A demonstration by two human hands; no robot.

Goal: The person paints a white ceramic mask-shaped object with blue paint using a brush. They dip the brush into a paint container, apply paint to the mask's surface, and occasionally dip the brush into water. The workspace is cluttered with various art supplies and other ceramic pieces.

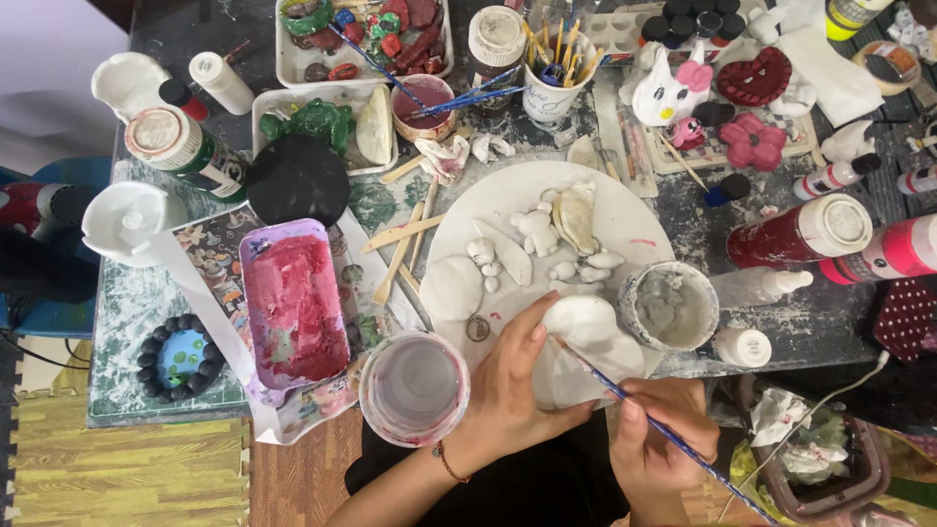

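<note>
Two hands work at the lower middle of the frame. The left hand [512, 376] curls its fingers around a small white clay piece [578, 320], cupping it from the left and below at the near edge of a round white board [634, 210]. The right hand [656, 429] pinches a thin blue paintbrush [625, 400] like a pen, its tip meeting the piece.

That piece looks light but brittle, likely unglazed and a little chalky, so it probably wants a gentle hold around its rounded body, away from any thin edges. The brush is slim and stiff, and a grip near its lower half seems steadiest.

Close by on the crowded desk [146, 303] stand a grey-filled pot [670, 305] just right of the piece and an empty plastic cup [415, 386] touching the left wrist. More small white figures [537, 232] lie on the board above. A red-smeared tray [293, 301] sits left, and red and pink paint bottles [830, 234] lie at the right.
</note>
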